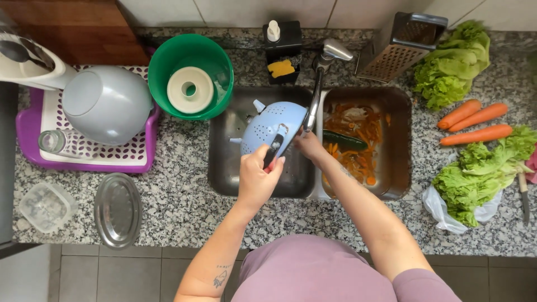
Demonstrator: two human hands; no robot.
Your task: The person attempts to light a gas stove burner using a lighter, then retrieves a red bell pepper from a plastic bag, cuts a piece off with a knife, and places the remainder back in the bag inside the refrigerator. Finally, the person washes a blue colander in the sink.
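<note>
Gripping a dark handle, left hand (258, 178) fingers (267, 162) close beside blue colander (267, 130).

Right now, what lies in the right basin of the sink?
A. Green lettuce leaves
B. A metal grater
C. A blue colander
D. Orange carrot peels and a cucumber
D: the right basin holds orange carrot peels and a dark green cucumber; the blue colander is over the left basin.

A colander (267, 130) is sitting over the left basin of the sink (224, 168), a cucumber (344, 140) lying among peelings in the right basin. Carrots (472, 124) and lettuce (475, 173) are lying on the counter (179, 207) to the right, a drying rack (84, 154) standing to the left.
</note>
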